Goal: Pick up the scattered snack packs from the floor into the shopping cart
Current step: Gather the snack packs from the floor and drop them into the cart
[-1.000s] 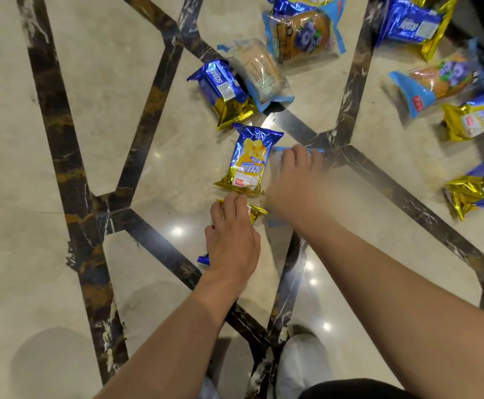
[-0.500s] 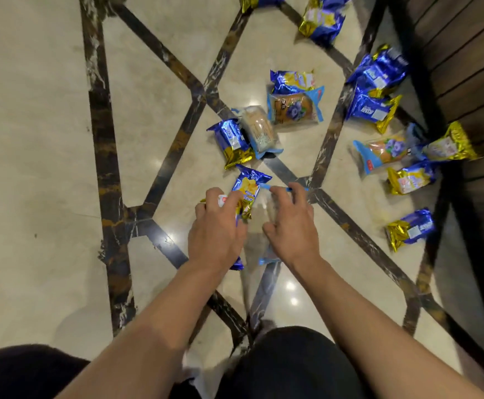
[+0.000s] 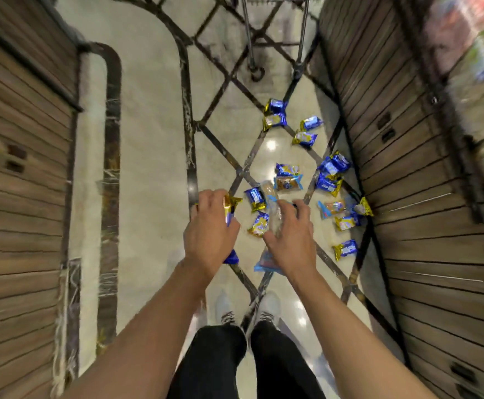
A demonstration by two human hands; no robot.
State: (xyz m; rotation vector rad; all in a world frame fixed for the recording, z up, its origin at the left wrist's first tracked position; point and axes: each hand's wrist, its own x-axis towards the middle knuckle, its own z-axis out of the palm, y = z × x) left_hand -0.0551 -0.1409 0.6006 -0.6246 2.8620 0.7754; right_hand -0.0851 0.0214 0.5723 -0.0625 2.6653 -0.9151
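Pack print too blurred to read: your left hand [image 3: 210,228] fingers curl round a blue-gold snack pack [image 3: 230,207], your right hand [image 3: 291,236] fingers grip a clear-wrapped pack [image 3: 275,218], others strewn on the floor [image 3: 154,133] short of the shopping cart [image 3: 275,30].

Indoor overhead light, moderately bright. Small white glare spots on the glossy floor [image 3: 148,139] at centre and lower centre of the frame. Strong wide-angle distortion: wood panels [image 3: 19,197] on the left and right edges bow outward. Motion blur heavy toward the edges and at top; shelf goods [image 3: 476,47] at upper right smeared, unreadable. Centre fairly sharp. Shadows soft.
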